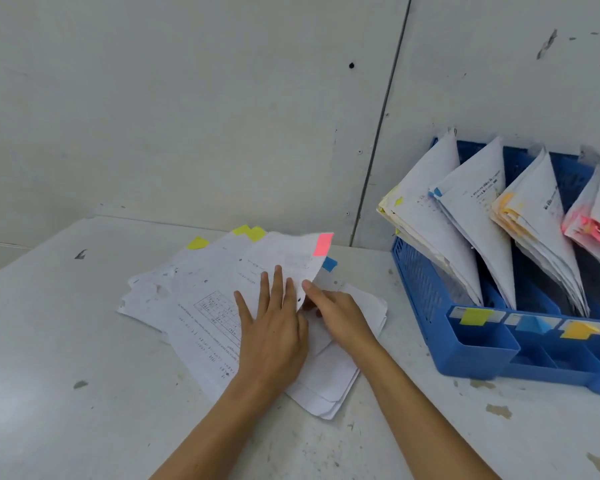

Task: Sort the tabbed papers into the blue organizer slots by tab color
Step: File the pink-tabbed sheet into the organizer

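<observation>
Lifting pink-tabbed sheet (284, 258) off pile (201, 306).
Spread left hand (274, 330) is pinning pile beneath; right hand (336, 315) is pinching sheet edge.

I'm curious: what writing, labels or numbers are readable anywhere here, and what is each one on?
No text here is sharp enough to quote.
On the pink-tabbed sheet: faint printed lines, too blurred to read.
On the sheet with a table: rows of print and a grid, too small to read.
On the papers in the blue organizer: short printed lines, blurred.
On the label strips at the organizer's front: tiny print, unreadable.
</observation>
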